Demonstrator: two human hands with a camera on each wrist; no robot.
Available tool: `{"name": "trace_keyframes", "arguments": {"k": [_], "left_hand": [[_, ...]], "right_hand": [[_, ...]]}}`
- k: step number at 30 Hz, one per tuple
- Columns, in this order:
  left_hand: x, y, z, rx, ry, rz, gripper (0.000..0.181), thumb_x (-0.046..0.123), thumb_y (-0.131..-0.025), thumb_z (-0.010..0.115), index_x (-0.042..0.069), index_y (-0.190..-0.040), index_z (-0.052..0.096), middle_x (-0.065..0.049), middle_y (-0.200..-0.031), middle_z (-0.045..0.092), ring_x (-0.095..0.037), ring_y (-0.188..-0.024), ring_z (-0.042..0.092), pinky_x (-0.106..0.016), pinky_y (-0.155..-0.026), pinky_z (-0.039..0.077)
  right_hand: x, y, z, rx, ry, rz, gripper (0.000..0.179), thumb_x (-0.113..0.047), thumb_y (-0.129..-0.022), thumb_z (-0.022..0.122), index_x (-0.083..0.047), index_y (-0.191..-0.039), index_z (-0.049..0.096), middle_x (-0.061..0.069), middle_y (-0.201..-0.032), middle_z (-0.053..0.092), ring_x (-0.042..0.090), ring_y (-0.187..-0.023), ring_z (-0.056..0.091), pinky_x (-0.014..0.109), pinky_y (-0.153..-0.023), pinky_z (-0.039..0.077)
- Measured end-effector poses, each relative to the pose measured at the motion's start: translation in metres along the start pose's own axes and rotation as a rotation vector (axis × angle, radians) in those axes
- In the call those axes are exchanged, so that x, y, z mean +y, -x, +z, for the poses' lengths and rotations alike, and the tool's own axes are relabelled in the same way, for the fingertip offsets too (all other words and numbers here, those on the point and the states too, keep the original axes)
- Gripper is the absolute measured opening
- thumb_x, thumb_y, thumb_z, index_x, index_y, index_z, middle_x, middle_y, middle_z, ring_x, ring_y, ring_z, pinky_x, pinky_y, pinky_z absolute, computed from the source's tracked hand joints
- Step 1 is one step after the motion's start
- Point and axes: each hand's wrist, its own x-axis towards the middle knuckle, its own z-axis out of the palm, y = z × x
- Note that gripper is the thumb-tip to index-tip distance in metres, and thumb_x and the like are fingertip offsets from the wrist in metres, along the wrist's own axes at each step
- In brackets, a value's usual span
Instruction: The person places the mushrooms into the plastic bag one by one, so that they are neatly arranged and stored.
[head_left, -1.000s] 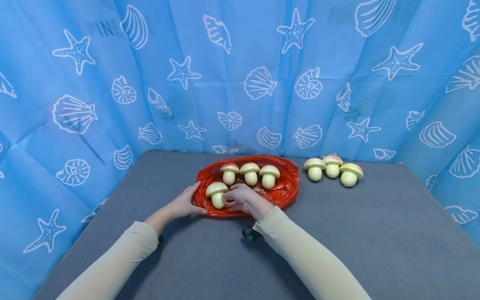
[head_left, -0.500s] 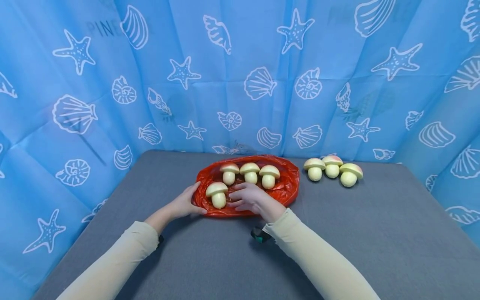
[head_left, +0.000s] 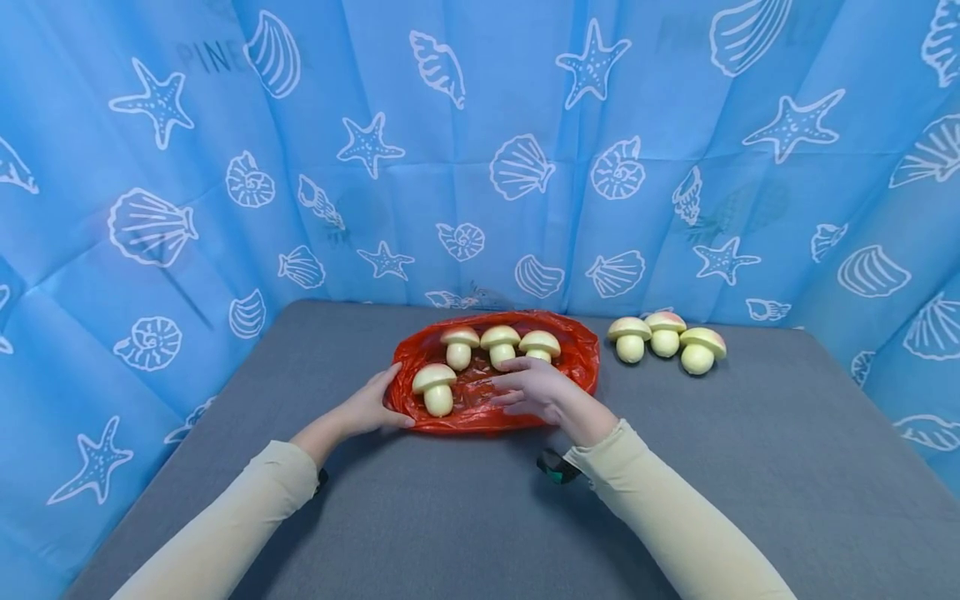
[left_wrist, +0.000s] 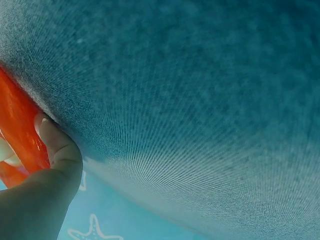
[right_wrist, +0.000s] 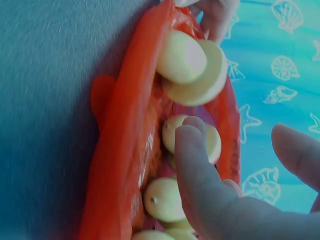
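A red plastic bag (head_left: 577, 346) lies spread open at the back middle of the table. Three pale yellow mushrooms (head_left: 500, 343) stand in a row at its far side, and one more mushroom (head_left: 435, 388) stands at its near left. My left hand (head_left: 369, 406) holds the bag's left end, thumb along the near side; in the left wrist view that thumb (left_wrist: 57, 142) presses against the red plastic. Over the bag's right half, my right hand (head_left: 536, 390) has its fingers spread and holds nothing. It partly covers the right mushroom of the row.
Right of the bag, three more mushrooms (head_left: 666, 342) with pink-tinged caps stand close together near the table's back edge. A blue curtain (head_left: 480, 167) with white shells and starfish hangs behind the grey table (head_left: 420, 517).
My right hand has let go of the near-left mushroom and drawn away to the right across the bag. The left hand and the mushrooms have stayed put.
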Motion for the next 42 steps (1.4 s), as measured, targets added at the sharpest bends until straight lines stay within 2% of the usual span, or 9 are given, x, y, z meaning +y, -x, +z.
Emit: {"name": "trace_keyframes", "arguments": {"k": [8,14,21,26,29,33,37,39,42], "left_hand": [[0.000,-0.001,0.001,-0.003,0.007,-0.009,0.102,0.021,-0.083,0.077,-0.001,-0.154,0.008,-0.031,-0.155,0.010,-0.047,-0.142,0.011,-0.059,-0.111,0.018],[0.001,0.002,0.001,-0.008,0.027,-0.006,0.103,0.025,-0.083,0.078,0.000,-0.155,0.008,-0.030,-0.156,0.008,-0.046,-0.142,0.009,-0.059,-0.111,0.016],[0.001,0.003,0.001,-0.010,0.012,0.007,0.104,0.027,-0.082,0.078,-0.001,-0.154,0.009,-0.032,-0.155,0.010,-0.048,-0.141,0.011,-0.060,-0.111,0.017],[-0.001,0.000,0.001,-0.010,0.015,-0.003,0.103,0.023,-0.083,0.078,-0.001,-0.155,0.007,-0.031,-0.156,0.009,-0.047,-0.142,0.010,-0.060,-0.111,0.017],[-0.001,-0.001,0.001,-0.008,0.016,-0.007,0.102,0.022,-0.083,0.077,-0.001,-0.155,0.007,-0.031,-0.156,0.009,-0.047,-0.142,0.010,-0.059,-0.111,0.017],[0.000,0.000,0.001,-0.005,0.025,-0.013,0.102,0.021,-0.084,0.077,0.000,-0.155,0.007,-0.030,-0.156,0.008,-0.046,-0.142,0.010,-0.059,-0.111,0.017],[0.001,0.001,0.001,-0.005,0.024,-0.018,0.102,0.021,-0.084,0.077,0.000,-0.155,0.007,-0.031,-0.156,0.008,-0.047,-0.142,0.010,-0.060,-0.111,0.017],[0.001,0.001,0.001,-0.006,0.024,-0.022,0.102,0.021,-0.084,0.077,0.000,-0.155,0.007,-0.030,-0.156,0.008,-0.047,-0.142,0.010,-0.059,-0.111,0.017],[0.001,0.001,0.001,-0.009,0.021,-0.023,0.102,0.022,-0.084,0.076,0.000,-0.155,0.007,-0.030,-0.156,0.008,-0.047,-0.142,0.010,-0.060,-0.111,0.017]], "right_hand": [[-0.006,0.013,-0.027,0.006,0.051,-0.014,0.058,-0.008,-0.099,0.051,0.006,-0.148,0.023,0.030,-0.142,0.041,0.043,-0.122,0.051,0.052,-0.102,0.039],[-0.009,0.022,-0.045,0.001,0.046,-0.039,0.060,-0.007,-0.100,0.049,0.008,-0.149,0.018,0.031,-0.144,0.035,0.042,-0.123,0.051,0.051,-0.102,0.039],[-0.012,0.033,-0.064,0.034,0.104,-0.065,0.061,-0.010,-0.099,0.052,0.009,-0.148,0.021,0.030,-0.141,0.042,0.030,-0.107,0.064,0.043,-0.095,0.048],[-0.015,0.038,-0.072,0.044,0.111,-0.067,0.064,-0.011,-0.100,0.051,0.008,-0.149,0.016,0.029,-0.141,0.043,0.025,-0.103,0.065,0.044,-0.097,0.046],[-0.016,0.041,-0.076,0.046,0.105,-0.071,0.065,-0.011,-0.100,0.051,0.008,-0.150,0.014,0.025,-0.133,0.050,0.028,-0.106,0.064,0.046,-0.098,0.044],[-0.017,0.043,-0.082,0.051,0.099,-0.087,0.066,-0.011,-0.100,0.051,0.009,-0.150,0.012,0.013,-0.117,0.059,0.027,-0.105,0.065,0.046,-0.096,0.046],[-0.018,0.045,-0.089,0.061,0.106,-0.108,0.067,-0.012,-0.099,0.051,0.009,-0.150,0.012,0.022,-0.127,0.054,0.020,-0.098,0.067,0.042,-0.091,0.050],[-0.018,0.047,-0.092,0.062,0.112,-0.115,0.068,-0.013,-0.099,0.051,0.009,-0.150,0.011,0.030,-0.139,0.043,0.017,-0.096,0.067,0.041,-0.090,0.051],[-0.020,0.049,-0.096,0.065,0.106,-0.119,0.069,-0.014,-0.100,0.051,0.007,-0.151,0.010,0.032,-0.145,0.034,0.015,-0.097,0.066,0.040,-0.091,0.051]]}}
